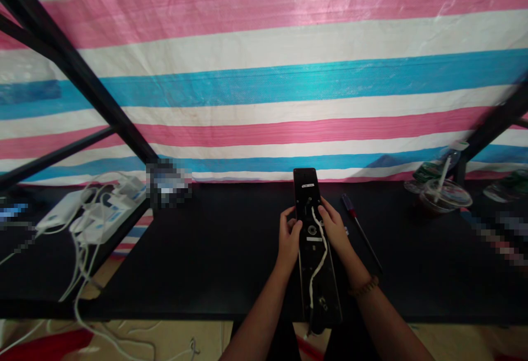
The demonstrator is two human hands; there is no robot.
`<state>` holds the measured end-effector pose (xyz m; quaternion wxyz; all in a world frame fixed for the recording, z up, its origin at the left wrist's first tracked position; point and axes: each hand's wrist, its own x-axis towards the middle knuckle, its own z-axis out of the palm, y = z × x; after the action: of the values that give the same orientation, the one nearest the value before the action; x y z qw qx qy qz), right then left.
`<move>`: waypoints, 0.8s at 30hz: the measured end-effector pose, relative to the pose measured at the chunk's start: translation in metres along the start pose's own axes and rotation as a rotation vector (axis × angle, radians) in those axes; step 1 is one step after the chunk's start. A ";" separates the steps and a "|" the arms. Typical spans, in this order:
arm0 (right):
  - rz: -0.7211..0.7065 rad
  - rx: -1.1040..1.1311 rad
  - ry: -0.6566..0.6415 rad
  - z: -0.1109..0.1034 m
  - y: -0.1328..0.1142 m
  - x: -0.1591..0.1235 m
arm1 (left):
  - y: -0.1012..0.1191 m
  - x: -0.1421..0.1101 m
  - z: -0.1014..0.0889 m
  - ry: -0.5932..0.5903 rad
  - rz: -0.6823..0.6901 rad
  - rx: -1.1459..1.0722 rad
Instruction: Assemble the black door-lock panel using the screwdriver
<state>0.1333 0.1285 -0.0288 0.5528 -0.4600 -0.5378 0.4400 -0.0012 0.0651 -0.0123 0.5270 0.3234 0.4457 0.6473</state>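
Note:
A long black panel (pixel 314 262), which looks like the back of a smart door lock, lies lengthwise in front of me. It carries small white labels, a round hub and a white cable (pixel 324 253) running down its length. My left hand (pixel 290 235) is closed on its left edge, thumb on the face. On the right edge my right hand (pixel 333 224) grips it, with the thumb near the cable's upper end. The near end of the panel reaches the table's front edge. Just right of my right hand lies a screwdriver (pixel 361 229) with a dark red handle.
The black table (pixel 214 262) runs across the view. A lidded plastic cup (pixel 443 196) with a straw and plastic bottles (pixel 429 173) stand at the right. White chargers and a power strip (pixel 105 220) with trailing cables lie left. Behind hangs a striped sheet (pixel 264 86) between black metal bars (pixel 91 83).

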 end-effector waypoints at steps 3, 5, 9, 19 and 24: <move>0.016 0.010 0.001 0.001 -0.003 0.000 | 0.002 0.000 0.000 0.007 -0.007 0.006; 0.020 0.020 -0.001 0.001 -0.006 -0.001 | 0.001 0.001 0.000 0.003 -0.008 0.004; 0.008 0.037 -0.021 0.003 -0.011 -0.003 | -0.001 0.003 -0.002 -0.003 0.011 0.007; -0.009 0.031 0.004 0.003 -0.005 0.000 | -0.002 0.003 -0.001 0.014 -0.002 0.008; -0.005 0.030 0.003 0.003 -0.004 0.000 | -0.001 0.002 -0.001 0.008 0.005 0.005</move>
<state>0.1305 0.1283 -0.0252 0.5615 -0.4512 -0.5313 0.4459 -0.0018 0.0670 -0.0136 0.5230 0.3232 0.4487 0.6486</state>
